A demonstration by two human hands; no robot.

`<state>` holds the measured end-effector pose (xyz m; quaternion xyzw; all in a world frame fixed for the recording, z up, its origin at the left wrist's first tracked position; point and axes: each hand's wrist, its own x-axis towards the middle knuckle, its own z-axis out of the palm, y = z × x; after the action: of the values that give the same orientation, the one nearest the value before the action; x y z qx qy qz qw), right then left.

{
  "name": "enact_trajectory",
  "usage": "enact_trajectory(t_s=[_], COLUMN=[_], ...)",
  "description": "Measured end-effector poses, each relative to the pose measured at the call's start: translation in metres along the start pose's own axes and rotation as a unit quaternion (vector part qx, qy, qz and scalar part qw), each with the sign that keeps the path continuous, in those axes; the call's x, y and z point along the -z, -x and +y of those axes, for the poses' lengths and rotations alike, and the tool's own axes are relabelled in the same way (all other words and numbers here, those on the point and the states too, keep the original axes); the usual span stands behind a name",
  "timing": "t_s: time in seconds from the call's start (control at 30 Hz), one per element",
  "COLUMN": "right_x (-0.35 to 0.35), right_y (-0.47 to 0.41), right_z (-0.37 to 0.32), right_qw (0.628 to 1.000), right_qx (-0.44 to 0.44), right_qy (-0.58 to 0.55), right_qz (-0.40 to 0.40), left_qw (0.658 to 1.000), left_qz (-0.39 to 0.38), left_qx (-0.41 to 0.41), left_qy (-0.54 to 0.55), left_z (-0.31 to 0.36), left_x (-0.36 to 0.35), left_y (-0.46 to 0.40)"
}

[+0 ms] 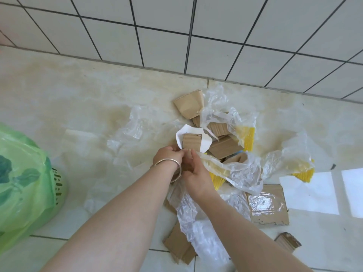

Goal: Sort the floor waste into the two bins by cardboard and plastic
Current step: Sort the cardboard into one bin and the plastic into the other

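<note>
A pile of brown cardboard scraps and crumpled clear plastic lies on the floor by the wall. My left hand [169, 156], with a metal bangle on the wrist, and my right hand [194, 169] meet over the pile. Both pinch a small cardboard piece with a white paper label [191, 141]. A clear plastic bag with yellow print [235, 171] drapes beside my right hand. One bin with a green liner [21, 185] stands at the left edge. A second bin is not in sight.
A folded cardboard box [189, 104] sits at the far side of the pile. A taped cardboard flap [267, 205] and a small scrap [287, 242] lie at the right. Loose plastic film [133, 130] spreads left of the pile. The tiled wall [196, 26] runs behind.
</note>
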<state>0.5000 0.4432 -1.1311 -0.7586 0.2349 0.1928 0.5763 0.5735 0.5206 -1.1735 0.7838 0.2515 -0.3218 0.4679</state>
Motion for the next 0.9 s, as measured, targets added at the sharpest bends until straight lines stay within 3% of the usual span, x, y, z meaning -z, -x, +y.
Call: enact_trajectory(t_s=[0.2,0.43,0.63,0.7,0.8,0.9], right_x=[0.022,0.033,0.028,0.023,0.014,0.005], right_y=[-0.002,-0.002,-0.004,-0.006,-0.013,-0.026], right_z=[0.002,0.015,0.012,0.006,-0.004,-0.003], right_qw=[0.992,0.984,0.980,0.987,0.992,0.964], right_qx=[-0.032,-0.072,-0.071,-0.072,-0.104,-0.144], right_qy=[0.064,0.130,0.163,0.116,-0.046,-0.224], right_qz=[0.102,0.103,0.091,0.088,0.056,0.017], left_qw=[0.991,0.988,0.980,0.981,0.984,0.987], left_qz=[0.093,0.112,0.150,0.139,0.094,0.015], left_qx=[-0.039,-0.093,-0.110,-0.113,-0.125,-0.136], left_qy=[-0.084,0.046,0.073,0.077,0.080,0.083], left_z=[-0.002,-0.003,-0.009,-0.013,-0.020,-0.025], left_x=[0.001,0.013,0.030,0.037,0.045,0.048], left_y=[0.008,0.022,0.028,0.028,0.028,0.032])
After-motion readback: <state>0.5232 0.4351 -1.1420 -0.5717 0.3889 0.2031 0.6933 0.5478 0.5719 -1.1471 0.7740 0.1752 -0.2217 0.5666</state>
